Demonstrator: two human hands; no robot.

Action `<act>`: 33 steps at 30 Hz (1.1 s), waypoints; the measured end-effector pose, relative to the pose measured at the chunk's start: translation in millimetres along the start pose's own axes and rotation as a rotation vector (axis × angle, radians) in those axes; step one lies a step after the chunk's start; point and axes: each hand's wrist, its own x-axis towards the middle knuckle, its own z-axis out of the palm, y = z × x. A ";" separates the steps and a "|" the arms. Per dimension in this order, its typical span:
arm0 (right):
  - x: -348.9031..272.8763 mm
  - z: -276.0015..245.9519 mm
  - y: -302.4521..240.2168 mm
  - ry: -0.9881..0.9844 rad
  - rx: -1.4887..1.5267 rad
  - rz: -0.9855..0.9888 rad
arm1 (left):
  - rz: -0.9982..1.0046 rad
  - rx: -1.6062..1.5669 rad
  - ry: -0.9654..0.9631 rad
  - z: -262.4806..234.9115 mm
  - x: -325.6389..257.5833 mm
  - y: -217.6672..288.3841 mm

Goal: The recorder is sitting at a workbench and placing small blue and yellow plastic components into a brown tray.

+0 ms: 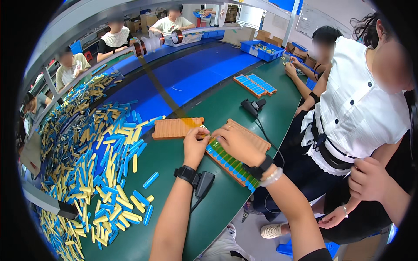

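A: Head view, far left: a heap of blue and yellow sticks (pixel 87 143) is lying spread over the green table (pixel 209 108), with a few blue ones trailing off toward the middle.

B: Next right?

A: An orange ridged tray (pixel 174 128) is sitting flat just left of the hands. The left hand (pixel 194 144) is resting at that tray's right end, its grip pinched narrow, thumb and fingertips meeting on a strip of amber tape (pixel 163 93) that is running up to a roll (pixel 177 36) on the overhead rail.

B: Is it clamped on the tape?

A: Looks so, but the contact is small.

B: Right hand?

A: The right hand (pixel 238 142) is lying palm-down on a second orange tray (pixel 254 138), fingers curled toward the left hand; can't tell whether its grip is holding anything. Below both hands a row of blue cells (pixel 228 166) under a green strip is slanting down-right.

B: Further right?

A: A black tool with a cord (pixel 252 106), another filled tray (pixel 255 85) beyond, and a person in a white top (pixel 361 108) standing at the table edge.
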 end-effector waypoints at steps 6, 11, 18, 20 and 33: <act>-104.9 -57.2 -21.3 0.058 0.221 0.587 | -0.063 -0.121 0.055 -5.3 0.1 23.3; -155.8 -25.7 -47.3 0.319 0.304 0.698 | 0.022 -0.068 0.010 -0.8 -0.5 53.7; -162.5 -11.6 -56.0 0.377 0.242 0.688 | 0.065 -0.054 -0.043 0.5 0.3 81.4; -160.7 -15.6 -53.1 0.310 0.232 0.710 | 0.063 -0.037 -0.043 2.1 0.6 80.6; -155.6 -25.6 -22.5 0.081 0.677 0.756 | 0.037 -0.139 -0.017 -4.1 5.7 71.2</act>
